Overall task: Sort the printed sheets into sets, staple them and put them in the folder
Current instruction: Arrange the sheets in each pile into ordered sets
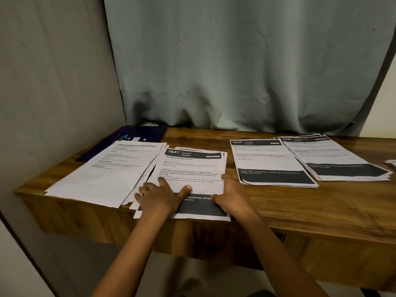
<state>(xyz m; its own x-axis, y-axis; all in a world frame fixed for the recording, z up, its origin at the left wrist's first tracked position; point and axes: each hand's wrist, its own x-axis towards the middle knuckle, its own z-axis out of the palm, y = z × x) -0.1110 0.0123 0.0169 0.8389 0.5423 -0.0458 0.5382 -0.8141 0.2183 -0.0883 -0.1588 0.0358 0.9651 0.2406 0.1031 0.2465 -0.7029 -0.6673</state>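
Behind your wooden surface [300, 202], grained and warm brown, hangs a creased grey-green curtain [246, 61]. Four stacks of printed sheets lie across it: a loose fanned pile [102, 170] at left, the "2641" set [190, 168] at the near edge, the "2437" set [272, 161] and another stack [338, 159] to the right. A dark purple folder [137, 136] sits at the back left corner. Your left hand [158, 196] and right hand [231, 196] press flat, fingers spread and released, on the 2641 set.

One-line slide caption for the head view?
Both hands square the 2641 stack on the wooden desk.
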